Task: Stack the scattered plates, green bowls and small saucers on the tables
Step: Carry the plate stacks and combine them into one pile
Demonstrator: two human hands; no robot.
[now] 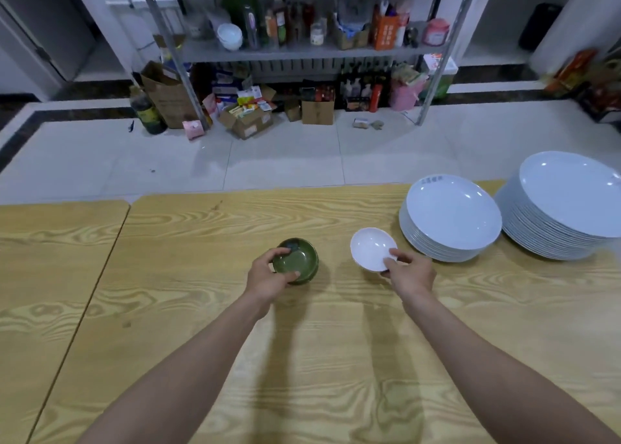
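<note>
A green bowl (297, 262) sits at the middle of the wooden table (201, 309), and my left hand (268, 279) grips its near-left rim with thumb and fingers curled round it. It looks like more than one green bowl nested. My right hand (408, 272) pinches the near edge of a small white saucer (371, 247), which is tilted and held just above the table. To the right stand two stacks of white plates: a lower stack (450, 218) and a taller stack (568, 205) at the table's right end.
A second table (50, 275) abuts on the left with a narrow seam between. Beyond the tables lies a tiled floor, then a metal shelf rack (302, 50) with bottles, boxes and cartons beneath it.
</note>
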